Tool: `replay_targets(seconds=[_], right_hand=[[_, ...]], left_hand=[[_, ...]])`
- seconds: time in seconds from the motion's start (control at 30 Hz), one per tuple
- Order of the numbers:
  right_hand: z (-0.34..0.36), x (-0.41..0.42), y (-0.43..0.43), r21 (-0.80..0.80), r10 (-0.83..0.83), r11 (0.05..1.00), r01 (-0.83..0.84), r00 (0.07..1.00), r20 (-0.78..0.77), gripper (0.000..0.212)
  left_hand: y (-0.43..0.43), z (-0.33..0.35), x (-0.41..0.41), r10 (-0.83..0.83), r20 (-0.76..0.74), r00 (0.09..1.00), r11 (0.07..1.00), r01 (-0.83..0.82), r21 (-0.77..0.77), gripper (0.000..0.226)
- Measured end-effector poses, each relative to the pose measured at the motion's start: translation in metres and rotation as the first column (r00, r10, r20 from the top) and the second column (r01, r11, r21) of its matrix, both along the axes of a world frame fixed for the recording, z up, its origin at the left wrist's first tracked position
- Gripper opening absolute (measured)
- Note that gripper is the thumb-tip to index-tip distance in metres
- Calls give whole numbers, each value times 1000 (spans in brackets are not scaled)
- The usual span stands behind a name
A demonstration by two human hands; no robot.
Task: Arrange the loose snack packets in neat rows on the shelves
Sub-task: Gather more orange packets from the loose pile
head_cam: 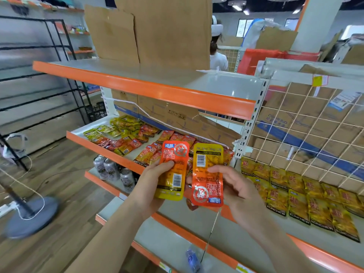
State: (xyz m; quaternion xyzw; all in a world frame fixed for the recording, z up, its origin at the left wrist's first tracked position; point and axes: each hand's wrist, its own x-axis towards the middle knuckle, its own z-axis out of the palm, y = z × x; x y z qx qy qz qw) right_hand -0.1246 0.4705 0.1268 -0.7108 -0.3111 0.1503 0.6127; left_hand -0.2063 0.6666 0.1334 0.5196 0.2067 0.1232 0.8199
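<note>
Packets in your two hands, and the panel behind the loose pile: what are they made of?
The left-hand packet and right-hand packet: apparently glossy printed plastic film, going by the sheen and flat sealed rims. The back panel: matte brown cardboard, probably corrugated; torn edge and tape show.

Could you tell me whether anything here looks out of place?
Yes. The right hand holds an inverted packet, print upside down, beside the upright packet in the left hand, and the loose packets on the middle shelf lie jumbled, not in rows.
</note>
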Motion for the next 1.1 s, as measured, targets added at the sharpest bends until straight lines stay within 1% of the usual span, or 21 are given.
replay_targets(seconds=[0.07,0.1,0.17,0.23,0.3,0.33,0.4,0.47,0.5,0.57,0.67,0.73,0.77,0.83,0.87,0.93,0.97,1.0,1.03,1.07,1.1], right_hand=[[-3,0,9,12,-17,1000,17,1000,-10,52],[-3,0,14,18,-31,999,31,1000,-7,52],[-3,-1,26,46,-48,998,48,999,-5,52],[-1,-5,42,90,-59,994,62,997,-44,53],[1,-9,60,120,-112,985,123,990,-90,50],[1,-10,69,134,-159,977,169,984,-77,46],[0,-11,87,154,-240,959,238,971,-8,32],[-4,-11,103,140,-289,949,282,957,35,19],[-5,-12,110,125,-316,943,308,947,50,16],[-9,-13,125,119,-355,929,350,934,27,10],[-11,-20,149,122,-394,908,400,916,-71,14],[-10,-24,163,132,-385,904,407,909,-161,7],[-8,-27,169,145,-367,906,398,908,-202,8],[-4,-33,181,181,-347,899,398,902,-256,19],[-3,-37,187,188,-350,893,408,894,-279,21],[-4,-42,195,217,-342,881,421,883,-321,9],[-4,-45,198,242,-331,873,423,879,-342,8],[-4,-49,201,252,-330,868,429,876,-352,19],[-3,-51,203,249,-334,866,433,873,-355,29],[-1,-55,205,235,-350,863,447,865,-360,35],[-1,-56,206,219,-358,865,451,862,-359,34]], left_hand=[[11,-2,4,-21,7,1000,1000,21,-22,31],[16,-2,5,-41,16,999,998,42,-48,32],[28,-3,8,-66,33,997,991,69,-112,49],[43,-3,9,-82,43,996,983,88,-159,62],[61,-3,10,-105,49,993,977,112,-180,64],[70,-4,10,-105,44,993,978,111,-179,62],[90,-10,11,-68,32,997,979,73,-191,58],[109,-14,11,-71,36,997,981,77,-180,56],[116,-15,10,-79,40,996,980,85,-180,54],[131,-18,9,-79,39,996,977,85,-197,53],[150,-23,7,-84,39,996,972,90,-216,51],[160,-23,5,-103,67,992,968,115,-221,48],[165,-22,3,-116,89,989,966,133,-221,44],[174,-19,-2,-153,127,980,960,178,-217,39],[178,-18,-3,-173,144,974,956,202,-214,38],[188,-18,-7,-211,157,965,947,242,-212,38],[193,-21,-8,-229,155,961,938,261,-230,36],[197,-22,-11,-249,153,957,926,281,-251,32],[201,-26,-11,-263,142,954,922,292,-256,24],[205,-29,-11,-275,126,953,924,298,-240,11],[208,-34,-9,-272,120,955,936,292,-196,11]])
